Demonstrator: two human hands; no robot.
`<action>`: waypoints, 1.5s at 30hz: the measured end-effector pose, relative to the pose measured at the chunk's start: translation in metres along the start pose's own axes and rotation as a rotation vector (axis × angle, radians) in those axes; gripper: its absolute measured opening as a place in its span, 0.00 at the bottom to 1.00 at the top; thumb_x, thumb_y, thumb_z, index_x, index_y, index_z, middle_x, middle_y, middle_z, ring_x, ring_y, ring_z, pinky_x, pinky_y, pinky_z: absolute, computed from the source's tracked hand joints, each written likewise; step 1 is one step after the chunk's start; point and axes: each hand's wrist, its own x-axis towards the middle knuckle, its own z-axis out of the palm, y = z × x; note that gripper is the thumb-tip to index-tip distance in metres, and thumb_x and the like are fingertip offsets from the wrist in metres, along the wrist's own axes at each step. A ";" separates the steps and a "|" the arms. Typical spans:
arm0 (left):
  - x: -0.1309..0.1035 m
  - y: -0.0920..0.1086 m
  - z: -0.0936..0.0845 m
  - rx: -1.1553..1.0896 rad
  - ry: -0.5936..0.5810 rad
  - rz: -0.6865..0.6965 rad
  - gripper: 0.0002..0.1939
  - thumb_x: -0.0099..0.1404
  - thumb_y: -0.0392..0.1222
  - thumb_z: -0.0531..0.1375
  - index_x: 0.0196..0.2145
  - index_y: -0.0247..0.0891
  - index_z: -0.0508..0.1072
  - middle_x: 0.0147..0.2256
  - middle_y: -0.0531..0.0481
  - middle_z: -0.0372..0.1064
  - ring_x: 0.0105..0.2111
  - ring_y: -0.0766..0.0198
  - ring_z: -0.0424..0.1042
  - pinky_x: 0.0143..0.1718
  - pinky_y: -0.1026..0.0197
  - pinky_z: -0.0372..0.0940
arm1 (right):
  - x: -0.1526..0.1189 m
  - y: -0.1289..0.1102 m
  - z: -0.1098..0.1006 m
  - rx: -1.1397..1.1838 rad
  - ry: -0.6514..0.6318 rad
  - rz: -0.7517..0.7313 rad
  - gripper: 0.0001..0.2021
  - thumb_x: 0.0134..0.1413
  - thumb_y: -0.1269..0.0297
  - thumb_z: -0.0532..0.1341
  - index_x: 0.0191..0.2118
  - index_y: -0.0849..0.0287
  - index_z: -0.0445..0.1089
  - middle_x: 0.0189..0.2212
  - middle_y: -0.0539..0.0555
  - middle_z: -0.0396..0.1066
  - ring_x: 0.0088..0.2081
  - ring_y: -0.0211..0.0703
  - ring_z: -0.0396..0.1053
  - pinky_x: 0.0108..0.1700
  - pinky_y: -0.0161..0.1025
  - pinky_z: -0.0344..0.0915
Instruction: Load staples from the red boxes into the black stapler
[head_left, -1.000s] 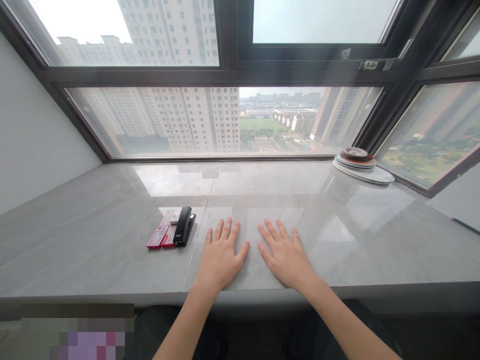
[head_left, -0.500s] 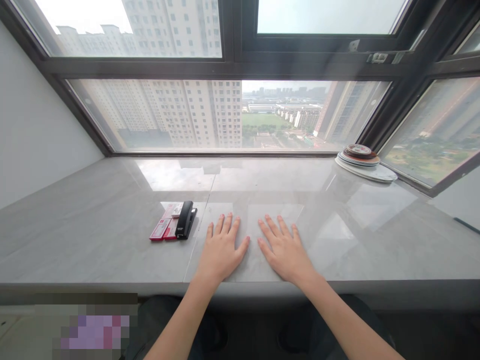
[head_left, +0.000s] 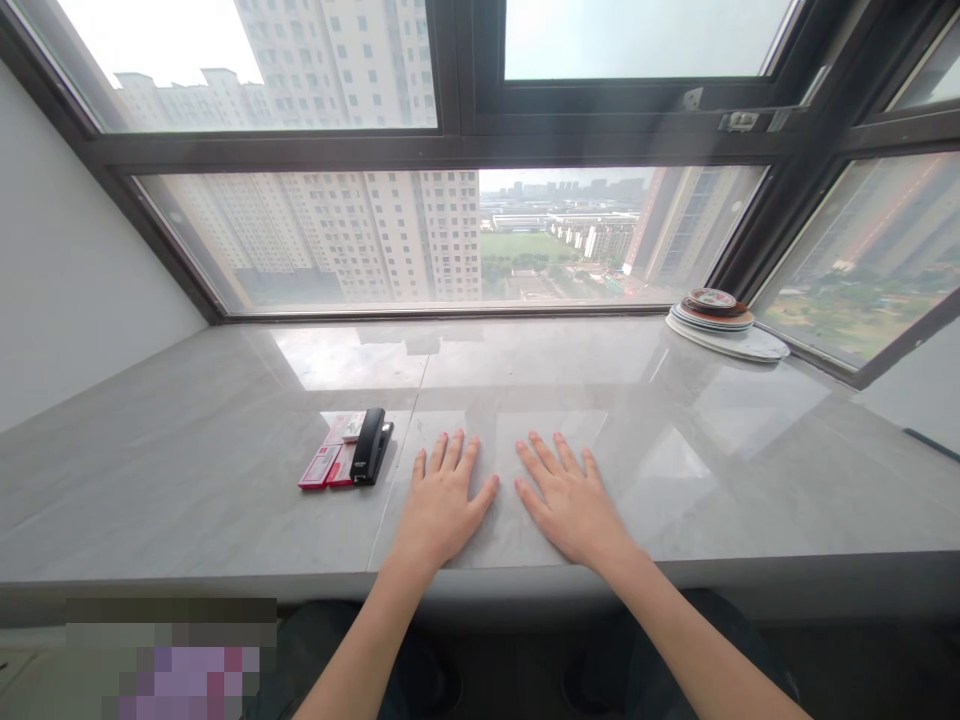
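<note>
Palm down on the grey stone sill (head_left: 225, 520), my left hand (head_left: 442, 500) lies flat with its fingers spread. My right hand (head_left: 574, 500) rests beside it in the same way, and a gap separates the two thumbs. Neither hand holds anything. To the left of my left hand, not touching it, is a black stapler (head_left: 369, 447). Small red-and-white boxes (head_left: 320, 466) lie against the stapler's left side, and a smaller pale box (head_left: 352, 428) sits behind them, partly hidden by the stapler.
A stack of round plates or coasters (head_left: 720, 322) stands in the far right corner by the window frame (head_left: 450, 150). A white wall (head_left: 67, 260) bounds the left side. The sill's front edge runs just below my wrists. A blurred patch covers the lower left.
The camera view has tilted slightly, shifting the window and sill a little. Both hands stay flat in the same spots, and the stapler and boxes have not been moved.
</note>
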 end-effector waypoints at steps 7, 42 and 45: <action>0.000 -0.001 0.000 -0.021 -0.001 0.004 0.33 0.76 0.62 0.45 0.73 0.48 0.54 0.74 0.49 0.45 0.74 0.47 0.42 0.72 0.39 0.42 | 0.001 0.002 -0.002 0.007 -0.007 0.030 0.31 0.72 0.43 0.43 0.75 0.40 0.46 0.77 0.48 0.35 0.76 0.60 0.31 0.72 0.65 0.33; 0.001 -0.002 0.001 -0.022 0.003 0.004 0.33 0.76 0.62 0.45 0.73 0.49 0.53 0.74 0.49 0.45 0.74 0.46 0.42 0.71 0.37 0.42 | 0.002 0.001 0.003 -0.010 0.001 0.041 0.31 0.71 0.42 0.43 0.76 0.40 0.45 0.77 0.49 0.37 0.76 0.61 0.32 0.71 0.68 0.33; 0.000 -0.002 0.001 -0.023 0.005 0.002 0.33 0.76 0.62 0.45 0.73 0.49 0.53 0.74 0.49 0.45 0.74 0.47 0.42 0.71 0.37 0.41 | 0.001 0.001 0.003 -0.014 0.011 0.037 0.31 0.72 0.43 0.43 0.76 0.40 0.45 0.77 0.49 0.36 0.76 0.61 0.32 0.71 0.68 0.32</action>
